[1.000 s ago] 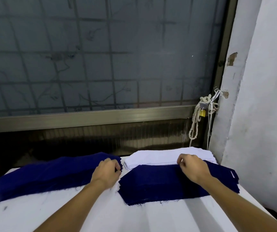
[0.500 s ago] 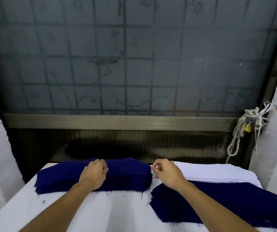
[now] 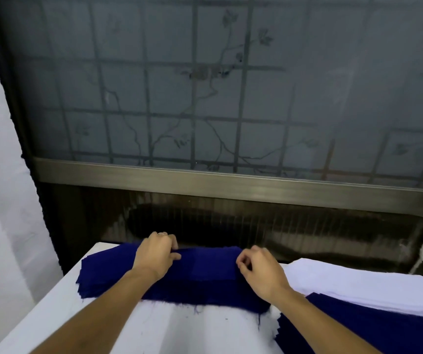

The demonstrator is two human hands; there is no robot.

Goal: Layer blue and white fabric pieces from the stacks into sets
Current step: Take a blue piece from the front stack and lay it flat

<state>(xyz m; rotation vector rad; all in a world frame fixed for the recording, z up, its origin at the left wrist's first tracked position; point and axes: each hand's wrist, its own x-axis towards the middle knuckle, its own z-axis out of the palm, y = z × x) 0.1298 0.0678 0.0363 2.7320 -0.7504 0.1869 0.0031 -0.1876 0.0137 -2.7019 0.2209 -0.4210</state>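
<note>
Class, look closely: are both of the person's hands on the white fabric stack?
No, the left hand and right hand both grip the left dark blue fabric stack; the white fabric stack lies to its right.

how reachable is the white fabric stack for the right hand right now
Probably yes: the white fabric stack lies just right of the right hand, top mostly uncovered, nothing between them. Its fingers curl at the left blue stack's end.
</note>
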